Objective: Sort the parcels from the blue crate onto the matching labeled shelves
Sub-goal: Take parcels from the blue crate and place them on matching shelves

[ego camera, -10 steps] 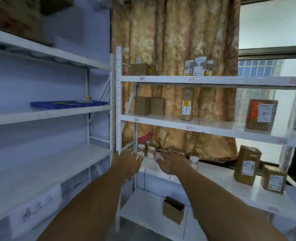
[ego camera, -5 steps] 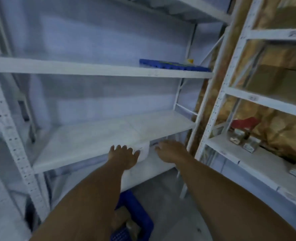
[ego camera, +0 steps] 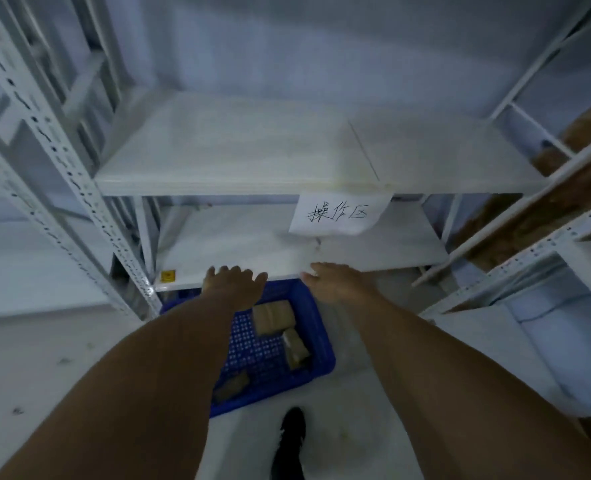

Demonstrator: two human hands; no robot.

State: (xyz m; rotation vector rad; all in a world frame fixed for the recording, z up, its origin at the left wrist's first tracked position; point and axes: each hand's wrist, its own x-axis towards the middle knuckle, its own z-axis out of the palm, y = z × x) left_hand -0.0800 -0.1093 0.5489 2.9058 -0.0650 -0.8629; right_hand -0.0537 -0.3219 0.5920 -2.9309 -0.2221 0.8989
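Overhanging the blue crate (ego camera: 317, 336), the lowest shelf (ego camera: 245, 247) hides its far end.

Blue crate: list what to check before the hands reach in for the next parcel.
1. Left hand holds nothing, fingers spread: ok.
2. Right hand holds nothing: ok.
3. Blue crate on the floor, below both hands: ok.
4. Parcels left inside: ok. There is a large brown parcel, a small parcel beside it, and a third parcel nearest the person.
5. Parcel labels legible: cannot tell, blurred.
6. Black shoe outside the crate: ok.
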